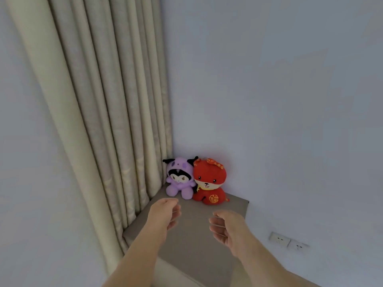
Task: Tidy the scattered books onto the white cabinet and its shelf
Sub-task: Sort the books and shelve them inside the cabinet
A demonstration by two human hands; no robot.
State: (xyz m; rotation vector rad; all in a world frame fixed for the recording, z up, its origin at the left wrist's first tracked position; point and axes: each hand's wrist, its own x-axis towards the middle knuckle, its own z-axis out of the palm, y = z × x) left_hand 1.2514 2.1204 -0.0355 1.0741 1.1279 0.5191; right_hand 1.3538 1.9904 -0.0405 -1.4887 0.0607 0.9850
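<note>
No book and no white cabinet show in the head view. My left hand (164, 214) hovers over a grey-brown ledge (192, 241), fingers loosely curled and holding nothing. My right hand (227, 227) hangs at the same height to its right, palm turned inward, fingers loosely curled and empty too. Both forearms reach in from the bottom edge.
A purple plush toy (179, 179) and a red plush toy (210, 182) sit side by side at the ledge's far corner. Cream curtains (103, 110) hang along the left. A pale wall with two sockets (288, 242) stands on the right.
</note>
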